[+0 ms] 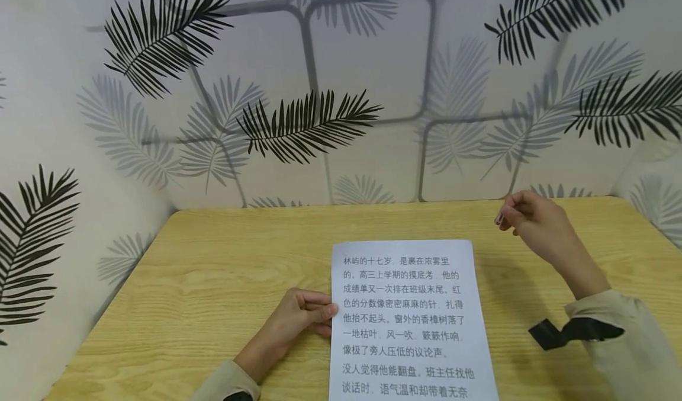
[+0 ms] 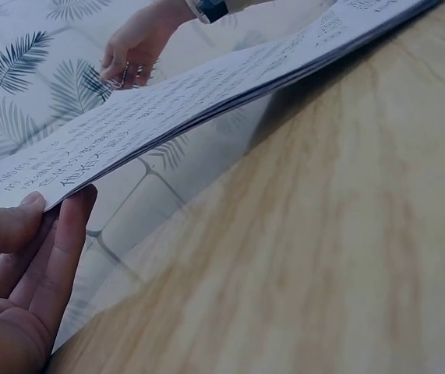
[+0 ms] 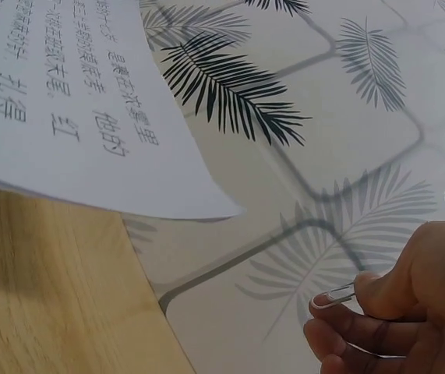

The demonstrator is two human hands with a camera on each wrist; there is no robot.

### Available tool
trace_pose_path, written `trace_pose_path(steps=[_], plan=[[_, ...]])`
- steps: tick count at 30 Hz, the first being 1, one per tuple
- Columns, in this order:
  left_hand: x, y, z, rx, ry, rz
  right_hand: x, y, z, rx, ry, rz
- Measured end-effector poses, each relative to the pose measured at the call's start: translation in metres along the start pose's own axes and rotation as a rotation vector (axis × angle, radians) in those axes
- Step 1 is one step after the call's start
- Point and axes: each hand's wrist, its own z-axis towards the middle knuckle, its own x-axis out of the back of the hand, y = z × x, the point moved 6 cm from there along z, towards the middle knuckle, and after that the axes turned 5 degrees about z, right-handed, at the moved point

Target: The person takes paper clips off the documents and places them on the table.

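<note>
A stack of printed paper (image 1: 405, 318) with large Chinese text is held above the table, its far end raised. My left hand (image 1: 301, 318) pinches the stack's left edge, thumb on top and fingers beneath, as the left wrist view also shows. Off to the right of the stack, my right hand (image 1: 540, 229) is raised in the air. Between its thumb and fingertips it pinches a small metal paper clip (image 3: 335, 296). The clip is apart from the paper. In the head view the stack's near end runs out of the frame.
The light wood-grain table (image 1: 213, 259) spreads beneath both hands. Behind it and at the left stands a wall (image 1: 367, 63) with a leaf pattern. A black strap (image 1: 581, 330) circles the right sleeve, its loose end sticking out.
</note>
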Motion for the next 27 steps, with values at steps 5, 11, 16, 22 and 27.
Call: trace_pose_path(steps=[5, 11, 16, 22, 27], plan=[[0.001, 0.0, -0.001, -0.001, 0.004, -0.003, -0.007, 0.012, 0.002, -0.049, -0.057, -0.035], [0.001, 0.0, 0.0, -0.007, -0.005, -0.014, -0.013, 0.029, 0.006, -0.095, -0.108, -0.062], [0.001, -0.001, 0.0, 0.0, 0.003, -0.016, -0.019, 0.041, 0.007, -0.119, -0.164, -0.057], [0.001, -0.001, 0.002, -0.006, 0.002, -0.018, -0.025, 0.055, 0.006, -0.165, -0.216, -0.113], [0.002, -0.001, 0.002, -0.018, -0.019, -0.03, -0.03, 0.067, 0.005, -0.186, -0.241, -0.167]])
